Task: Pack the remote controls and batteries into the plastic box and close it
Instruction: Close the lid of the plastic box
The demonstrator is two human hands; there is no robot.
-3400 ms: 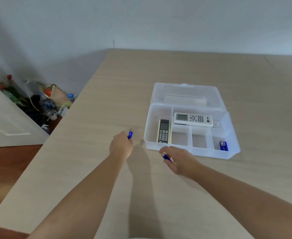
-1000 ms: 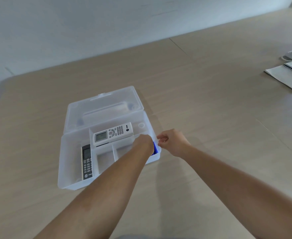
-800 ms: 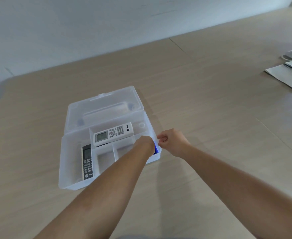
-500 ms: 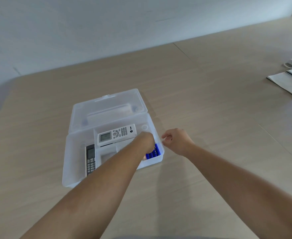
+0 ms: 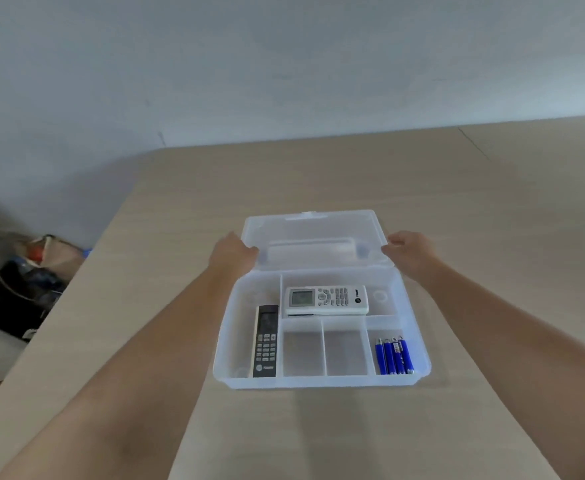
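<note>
We are gripping the lid (image 5: 313, 237) of the open plastic box (image 5: 320, 382) with our left hand (image 5: 233, 255) and right hand (image 5: 409, 250), one at each side edge. Nearer us than both hands, two remote controls (image 5: 326, 299) and four blue batteries (image 5: 393, 356) are lying in its compartments. The box is sitting on a pale wooden table (image 5: 492, 237) meeting a plain grey wall (image 5: 284, 64); clutter (image 5: 24, 282) is lying on the floor beyond our left hand.

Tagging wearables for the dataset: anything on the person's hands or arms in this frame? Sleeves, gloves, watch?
Nothing worn. The left hand and right hand are bare, no gloves, rings or watch visible. Both forearms are bare to the frame edge, no sleeve in view.
</note>
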